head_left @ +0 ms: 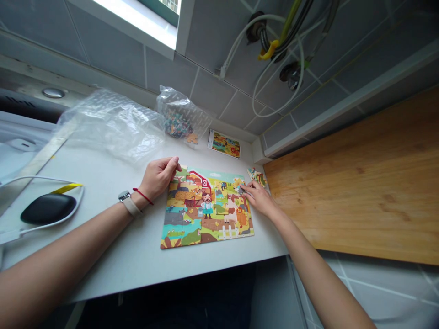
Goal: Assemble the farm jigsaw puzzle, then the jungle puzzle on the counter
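Note:
A colourful jigsaw puzzle (209, 224) with farm and wild animals lies joined on the white table. My left hand (160, 177) rests at its upper left corner, fingers curled in a loose fist, with nothing visible in them. At the upper right of the picture, my right hand (259, 198) pinches a puzzle piece (239, 184) between thumb and fingers, low over the puzzle. The fingers hide part of that piece. Just beyond this hand, several loose puzzle pieces (257, 176) lie by the table's right edge.
Behind the puzzle lies a small picture card (224, 144). A clear bag of puzzle pieces (180, 123) and a crumpled plastic bag (116, 128) are farther left. A black rounded device (48, 209) and white cable sit at left. A wooden board (356, 183) borders the right.

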Tool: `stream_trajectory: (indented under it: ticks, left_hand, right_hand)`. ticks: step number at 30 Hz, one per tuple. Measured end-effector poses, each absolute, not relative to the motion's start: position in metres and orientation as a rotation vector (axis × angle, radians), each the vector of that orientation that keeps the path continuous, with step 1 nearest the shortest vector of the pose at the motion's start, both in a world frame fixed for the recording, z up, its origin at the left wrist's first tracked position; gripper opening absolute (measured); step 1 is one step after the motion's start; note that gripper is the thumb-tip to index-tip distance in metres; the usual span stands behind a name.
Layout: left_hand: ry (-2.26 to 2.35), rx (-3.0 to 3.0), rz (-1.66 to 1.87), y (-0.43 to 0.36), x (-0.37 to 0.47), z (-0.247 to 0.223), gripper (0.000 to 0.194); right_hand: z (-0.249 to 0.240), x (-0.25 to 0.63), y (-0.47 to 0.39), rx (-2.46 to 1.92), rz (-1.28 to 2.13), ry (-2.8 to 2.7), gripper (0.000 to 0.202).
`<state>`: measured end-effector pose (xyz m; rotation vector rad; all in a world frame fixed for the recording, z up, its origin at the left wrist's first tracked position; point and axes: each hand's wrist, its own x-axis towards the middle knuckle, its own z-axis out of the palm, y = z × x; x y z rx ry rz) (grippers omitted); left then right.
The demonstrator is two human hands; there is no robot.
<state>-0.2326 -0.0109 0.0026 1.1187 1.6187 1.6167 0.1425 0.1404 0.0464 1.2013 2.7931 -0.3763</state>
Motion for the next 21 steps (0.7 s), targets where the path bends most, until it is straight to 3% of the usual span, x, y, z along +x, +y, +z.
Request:
stream_trajectory:
  ticks: [9, 21]
  left_hand:
    - [1.612, 1.130, 1.629, -0.010, -0.233, 0.003, 0.047]
    - [1.622, 1.121, 1.621, -0.011, -0.232, 0.004, 0.048]
  right_hand:
    - [0.046, 0.130, 0.153, 1.364, -0.440, 2.762, 0.050]
    - [0.043, 0.131, 0.151, 1.396, -0.488, 2.804, 0.042]
